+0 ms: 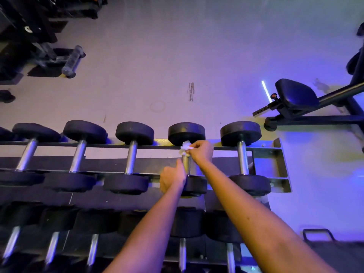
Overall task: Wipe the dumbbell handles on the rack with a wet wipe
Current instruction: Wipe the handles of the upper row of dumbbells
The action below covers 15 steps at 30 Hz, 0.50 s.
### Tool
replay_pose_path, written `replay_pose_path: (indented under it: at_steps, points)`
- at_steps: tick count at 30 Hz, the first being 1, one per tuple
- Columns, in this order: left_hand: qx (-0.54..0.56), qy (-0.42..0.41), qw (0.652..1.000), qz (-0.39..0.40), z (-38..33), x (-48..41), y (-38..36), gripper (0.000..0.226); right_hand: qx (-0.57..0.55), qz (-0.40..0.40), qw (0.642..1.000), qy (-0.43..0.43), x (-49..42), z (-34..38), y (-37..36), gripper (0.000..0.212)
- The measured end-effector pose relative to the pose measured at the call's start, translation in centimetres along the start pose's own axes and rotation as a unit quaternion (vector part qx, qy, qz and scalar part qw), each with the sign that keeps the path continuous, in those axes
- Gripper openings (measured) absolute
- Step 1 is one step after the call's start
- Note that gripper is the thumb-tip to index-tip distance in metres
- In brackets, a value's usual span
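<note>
fingers (pixel 194 150) of the right hand (pixel 201 152) pinch a white wet wipe (pixel 185 148) on the far end of one handle (pixel 186 165). the left hand (pixel 173 179) curls round its near end. this dumbbell (pixel 186 133) sits on the top row of the rack (pixel 275 154). many handles look left to do, but i cannot tell which are clean.

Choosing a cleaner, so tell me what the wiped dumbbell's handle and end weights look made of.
Handle: likely chromed or polished steel, bright and mirror-like below the wet wipe. End weights: probably rubber-coated, matte black, barely any glare.
</note>
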<state>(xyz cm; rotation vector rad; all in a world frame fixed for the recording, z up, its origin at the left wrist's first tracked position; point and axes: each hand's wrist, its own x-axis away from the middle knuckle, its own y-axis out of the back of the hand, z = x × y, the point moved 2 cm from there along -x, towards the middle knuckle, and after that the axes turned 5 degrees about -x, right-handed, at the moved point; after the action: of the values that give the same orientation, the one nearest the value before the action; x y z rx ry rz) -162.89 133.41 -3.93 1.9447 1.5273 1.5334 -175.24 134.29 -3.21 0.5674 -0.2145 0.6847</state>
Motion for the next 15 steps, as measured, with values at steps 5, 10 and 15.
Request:
replay_pose_path:
  at_steps: [5,10,15]
  points:
    - [-0.003,-0.004,1.000,-0.001,0.0,0.1,0.1,0.068,0.029,0.007,1.000,-0.007,0.5,-1.5,-0.5,0.004]
    - [0.004,-0.015,1.000,-0.006,0.1,0.0,-0.1,0.063,0.024,0.033,0.999,-0.022,3.9,-4.4,0.2,0.012]
    - [0.008,-0.015,1.000,-0.011,0.2,-0.3,-0.5,0.059,0.022,0.036,0.999,-0.030,2.8,-3.5,-0.1,0.011]
